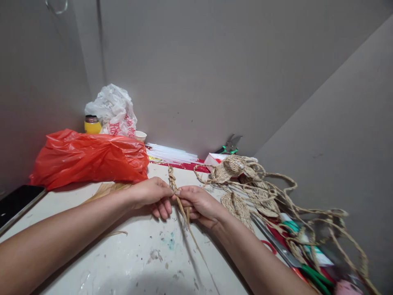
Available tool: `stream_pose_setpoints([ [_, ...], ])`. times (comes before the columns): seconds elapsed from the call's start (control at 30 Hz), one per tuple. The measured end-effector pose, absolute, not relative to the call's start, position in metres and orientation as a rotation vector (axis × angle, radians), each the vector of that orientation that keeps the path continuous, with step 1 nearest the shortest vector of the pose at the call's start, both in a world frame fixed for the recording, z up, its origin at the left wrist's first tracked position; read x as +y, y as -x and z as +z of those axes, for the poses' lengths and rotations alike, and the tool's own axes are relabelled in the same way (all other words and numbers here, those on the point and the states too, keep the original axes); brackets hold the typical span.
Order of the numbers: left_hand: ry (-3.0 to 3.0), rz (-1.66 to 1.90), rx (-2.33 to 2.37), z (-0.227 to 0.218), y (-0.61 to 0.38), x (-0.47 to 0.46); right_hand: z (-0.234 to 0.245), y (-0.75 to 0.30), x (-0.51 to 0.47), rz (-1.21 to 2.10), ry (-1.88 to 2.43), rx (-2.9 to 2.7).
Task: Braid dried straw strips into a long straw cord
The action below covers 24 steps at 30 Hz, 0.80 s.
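My left hand [153, 194] and my right hand [196, 203] meet over the middle of the white table [123, 266]. Between their fingertips they pinch a thin straw braid [171, 177], its plaited part pointing away from me. Loose straw strands [192, 231] trail from the pinch toward the near edge. The thumbs and forefingers of both hands are closed on the braid; the lower left fingers curl loosely. Behind my left forearm, a flat bundle of pale straw [106, 189] lies partly hidden.
At left stand a red plastic bag [92, 157], a black phone [20, 205], a white plastic bag [115, 106] and a yellow jar [92, 125]. Translucent sticks [172, 153] and pruning shears [231, 145] lie behind. Woven straw pieces [236, 207] and green-handled scissors [316, 278] crowd the right.
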<state>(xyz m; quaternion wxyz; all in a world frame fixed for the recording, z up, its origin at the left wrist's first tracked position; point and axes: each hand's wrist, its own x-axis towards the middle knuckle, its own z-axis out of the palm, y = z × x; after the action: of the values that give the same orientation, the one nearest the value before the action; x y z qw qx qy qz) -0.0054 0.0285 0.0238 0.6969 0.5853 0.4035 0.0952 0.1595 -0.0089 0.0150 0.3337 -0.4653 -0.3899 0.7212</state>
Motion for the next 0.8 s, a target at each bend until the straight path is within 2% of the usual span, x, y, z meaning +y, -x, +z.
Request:
stream_pose_setpoints([
  [0.3, -1.440, 0.104, 0.958, 0.027, 0.014, 0.039, 0.010, -0.168, -0.004, 1.978, 1.189, -1.054],
  [0.43, -1.664, 0.103, 1.086, 0.062, 0.020, 0.037, 0.007, -0.171, -0.002, 1.999, 1.170, -1.025],
  [0.67, -2.057, 0.296, 1.201, 0.158, 0.036, 0.023, -0.002, -0.174, 0.001, 2.046, 1.135, -1.042],
  [0.8, -2.183, 0.151, 1.295, 0.163, 0.063, 0.017, -0.004, -0.174, 0.001, 2.046, 1.158, -1.041],
])
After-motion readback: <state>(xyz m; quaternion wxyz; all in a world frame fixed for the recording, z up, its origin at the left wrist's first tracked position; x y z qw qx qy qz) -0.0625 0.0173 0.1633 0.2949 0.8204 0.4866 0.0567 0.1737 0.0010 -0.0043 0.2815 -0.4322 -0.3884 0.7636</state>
